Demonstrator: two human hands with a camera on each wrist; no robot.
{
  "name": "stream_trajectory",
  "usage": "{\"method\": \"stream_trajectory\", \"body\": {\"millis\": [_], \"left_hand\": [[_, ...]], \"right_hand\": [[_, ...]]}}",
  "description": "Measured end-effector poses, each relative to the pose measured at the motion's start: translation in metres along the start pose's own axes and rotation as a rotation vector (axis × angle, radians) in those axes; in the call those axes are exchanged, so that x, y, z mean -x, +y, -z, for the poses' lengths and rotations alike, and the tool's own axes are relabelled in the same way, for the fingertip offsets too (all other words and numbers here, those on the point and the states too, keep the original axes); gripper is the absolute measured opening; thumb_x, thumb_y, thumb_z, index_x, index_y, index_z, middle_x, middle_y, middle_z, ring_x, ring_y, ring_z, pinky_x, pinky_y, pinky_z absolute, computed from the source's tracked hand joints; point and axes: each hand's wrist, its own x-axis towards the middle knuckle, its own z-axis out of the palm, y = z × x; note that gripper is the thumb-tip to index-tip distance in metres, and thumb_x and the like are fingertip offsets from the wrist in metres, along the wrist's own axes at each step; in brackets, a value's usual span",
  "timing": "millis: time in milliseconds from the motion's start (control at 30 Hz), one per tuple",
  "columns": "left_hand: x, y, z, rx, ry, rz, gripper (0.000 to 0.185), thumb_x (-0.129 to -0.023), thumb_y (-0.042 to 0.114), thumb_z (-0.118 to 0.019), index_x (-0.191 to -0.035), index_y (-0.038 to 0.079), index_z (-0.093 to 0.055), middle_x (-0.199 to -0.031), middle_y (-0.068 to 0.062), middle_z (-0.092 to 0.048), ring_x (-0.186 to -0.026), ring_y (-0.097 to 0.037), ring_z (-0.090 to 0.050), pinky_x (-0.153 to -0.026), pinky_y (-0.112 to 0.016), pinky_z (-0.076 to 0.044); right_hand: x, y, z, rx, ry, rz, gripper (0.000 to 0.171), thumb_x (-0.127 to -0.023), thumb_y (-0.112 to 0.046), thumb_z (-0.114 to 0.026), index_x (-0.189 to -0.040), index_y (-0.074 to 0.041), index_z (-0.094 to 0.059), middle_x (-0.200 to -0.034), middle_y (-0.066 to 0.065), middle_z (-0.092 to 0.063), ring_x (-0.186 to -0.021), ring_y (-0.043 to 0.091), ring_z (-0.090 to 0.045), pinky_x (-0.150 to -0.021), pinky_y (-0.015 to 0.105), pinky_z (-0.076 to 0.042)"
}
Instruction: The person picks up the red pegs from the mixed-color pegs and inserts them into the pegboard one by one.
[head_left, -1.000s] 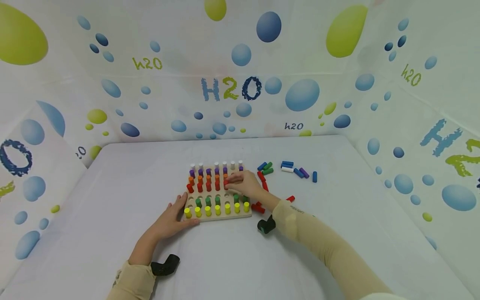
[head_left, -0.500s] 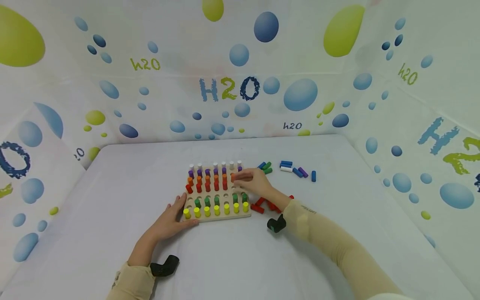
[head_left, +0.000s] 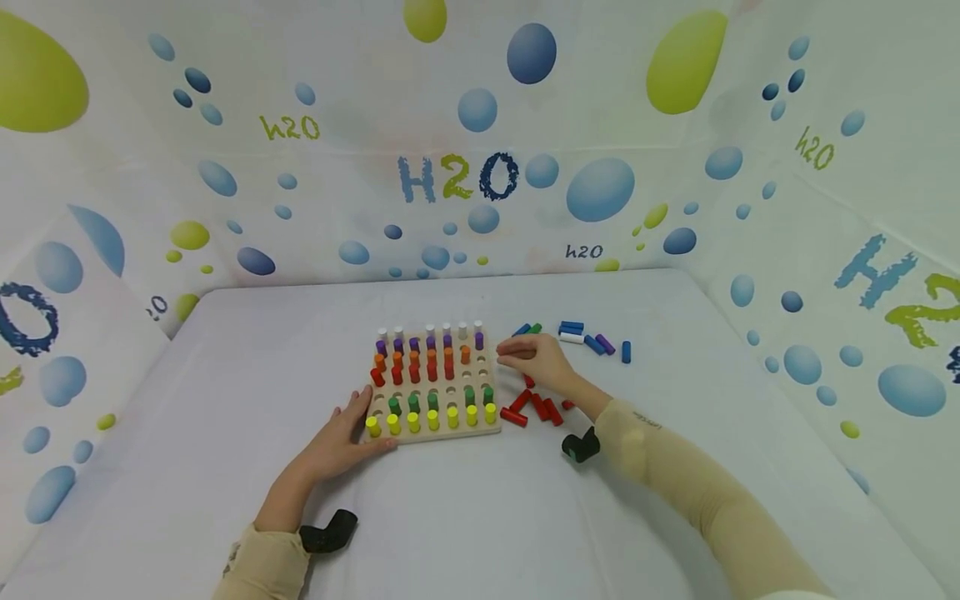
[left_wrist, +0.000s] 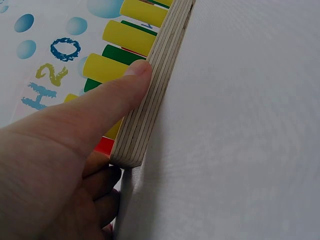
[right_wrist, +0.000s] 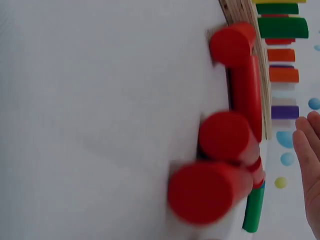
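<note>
A wooden pegboard [head_left: 480, 430] lies on the table, with coloured pegs standing in rows. My left hand [head_left: 341, 442] holds its near left corner. In the left wrist view, the thumb [left_wrist: 120, 90] presses the front edge while the other fingers curl at the left side, partly hidden. Just off the board's right side hovers my right hand [head_left: 542, 362], fingers extended and nothing visible in them. An orange peg [head_left: 465, 356] stands nearest to it on the board. Below that hand lie several loose red pegs [head_left: 514, 417], seen close up as red cylinders [right_wrist: 202, 192] in the right wrist view.
Behind the right hand lie a loose green peg [head_left: 536, 328] and a blue peg [head_left: 522, 330]. Farther right are a white peg [head_left: 572, 338], a purple peg [head_left: 605, 343] and several blue pegs [head_left: 626, 352]. A patterned backdrop [head_left: 420, 100] rises behind the white table [head_left: 262, 350].
My right hand moves from the red row to an orange peg, lets go of it and draws right, off the board. The left hand stays at the corner.
</note>
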Motion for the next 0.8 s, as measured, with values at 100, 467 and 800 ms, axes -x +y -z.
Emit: {"method": "stream_trajectory", "body": {"millis": [100,467,800], "left_hand": [[0.001,0.0,0.0,0.002,0.002,-0.001,0.102,-0.077,0.052,-0.066,-0.146,0.002,-0.011,-0.149,-0.024,-0.01,-0.137,-0.038,-0.004,-0.109,-0.054,-0.001],[0.001,-0.001,0.0,0.001,-0.002,-0.016,0.101,-0.077,0.051,-0.066,-0.146,0.001,-0.012,-0.149,-0.023,-0.011,-0.137,-0.038,-0.004,-0.109,-0.053,-0.001],[0.001,0.0,0.0,0.0,0.0,-0.018,0.101,-0.077,0.052,-0.065,-0.146,0.001,-0.011,-0.149,-0.024,-0.01,-0.137,-0.038,-0.004,-0.109,-0.053,-0.001]], "right_hand": [[0.002,0.004,0.007,0.0,0.004,-0.029,0.027,-0.084,-0.016,-0.067,-0.109,-0.005,-0.066,-0.106,0.006,-0.066,-0.096,0.016,-0.063,-0.084,0.026,-0.05],[0.013,0.012,0.024,0.054,0.01,-0.058,0.03,-0.086,-0.018,-0.065,-0.112,-0.003,-0.064,-0.105,0.007,-0.066,-0.097,0.019,-0.063,-0.086,0.03,-0.05],[0.017,0.014,0.032,0.351,-0.062,0.036,0.027,-0.085,-0.011,-0.065,-0.112,-0.006,-0.066,-0.11,0.008,-0.065,-0.104,0.024,-0.059,-0.086,0.035,-0.05]]}}
